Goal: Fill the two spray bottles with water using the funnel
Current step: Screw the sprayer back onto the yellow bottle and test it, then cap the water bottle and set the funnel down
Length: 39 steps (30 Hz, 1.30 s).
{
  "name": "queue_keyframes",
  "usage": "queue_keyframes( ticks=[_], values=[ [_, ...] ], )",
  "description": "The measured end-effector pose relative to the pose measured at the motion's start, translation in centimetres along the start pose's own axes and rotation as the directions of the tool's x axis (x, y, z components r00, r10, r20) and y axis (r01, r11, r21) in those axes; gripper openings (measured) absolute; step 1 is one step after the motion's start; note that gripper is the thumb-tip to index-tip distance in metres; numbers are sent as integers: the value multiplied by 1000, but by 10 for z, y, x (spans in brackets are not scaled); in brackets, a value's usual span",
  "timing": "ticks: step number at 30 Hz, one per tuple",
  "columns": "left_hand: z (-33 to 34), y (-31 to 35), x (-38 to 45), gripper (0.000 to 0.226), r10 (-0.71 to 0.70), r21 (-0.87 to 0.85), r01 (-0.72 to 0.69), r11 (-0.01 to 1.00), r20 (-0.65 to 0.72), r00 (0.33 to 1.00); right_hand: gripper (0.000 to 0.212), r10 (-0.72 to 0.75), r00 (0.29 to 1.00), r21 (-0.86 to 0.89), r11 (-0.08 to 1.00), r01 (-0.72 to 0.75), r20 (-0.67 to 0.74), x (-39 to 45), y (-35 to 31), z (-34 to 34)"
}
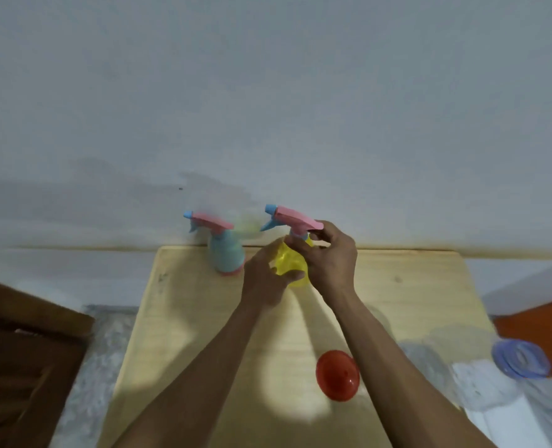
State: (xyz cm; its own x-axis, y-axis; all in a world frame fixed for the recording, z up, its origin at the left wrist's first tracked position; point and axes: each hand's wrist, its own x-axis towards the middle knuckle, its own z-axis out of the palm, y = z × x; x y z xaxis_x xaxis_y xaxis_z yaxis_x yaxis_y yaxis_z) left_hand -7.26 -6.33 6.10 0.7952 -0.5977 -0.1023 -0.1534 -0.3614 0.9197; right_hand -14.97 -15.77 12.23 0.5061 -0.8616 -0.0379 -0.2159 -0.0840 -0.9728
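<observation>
A yellow spray bottle (288, 262) with a pink and blue trigger head stands near the far edge of the wooden table (184, 318). My left hand (266, 279) grips its yellow body from the left. My right hand (328, 257) pinches the collar just under the pink head. A light blue spray bottle (227, 253), also with a pink and blue head, stands to the left of it against the wall, untouched. A red funnel (337, 375) lies on the table near my right forearm.
A large clear water container with a blue cap (521, 357) sits at the table's right side. Dark wooden furniture (25, 350) stands to the left. A white wall rises right behind the table. An orange surface (539, 324) shows at far right.
</observation>
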Motion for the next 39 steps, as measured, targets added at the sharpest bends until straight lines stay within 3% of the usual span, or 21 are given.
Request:
queue_keyframes(
  ticks=[4, 11, 26, 30, 32, 39],
  values=[
    [7, -11, 28, 59, 4, 18, -4, 1000, 6, 1000, 31, 40, 999, 14, 999, -40, -21, 23, 15, 15],
    [18, -34, 43, 70, -41, -50, 39, 998, -26, 999, 30, 90, 996, 16, 996, -90, -1, 39, 35, 26],
    [19, -41, 46, 64, -43, -24, 44, 999, 10, 999, 38, 102, 995, -19, 995, -102, 7, 37, 38, 27],
    [11, -39, 38, 85, -66, 42, 64, 997, 46, 997, 59, 93, 996, -46, 995, -93, 1, 27, 36, 20],
    [5, -36, 28, 84, -85, 94, 82, 992, 37, 996, 67, 100, 995, -49, 994, -101, -17, 17, 34, 14],
    [-16, -35, -35, 79, -172, 95, 178, 980, -65, 983, 54, 129, 992, 30, 991, -128, 0, -38, 26, -9]
  ],
)
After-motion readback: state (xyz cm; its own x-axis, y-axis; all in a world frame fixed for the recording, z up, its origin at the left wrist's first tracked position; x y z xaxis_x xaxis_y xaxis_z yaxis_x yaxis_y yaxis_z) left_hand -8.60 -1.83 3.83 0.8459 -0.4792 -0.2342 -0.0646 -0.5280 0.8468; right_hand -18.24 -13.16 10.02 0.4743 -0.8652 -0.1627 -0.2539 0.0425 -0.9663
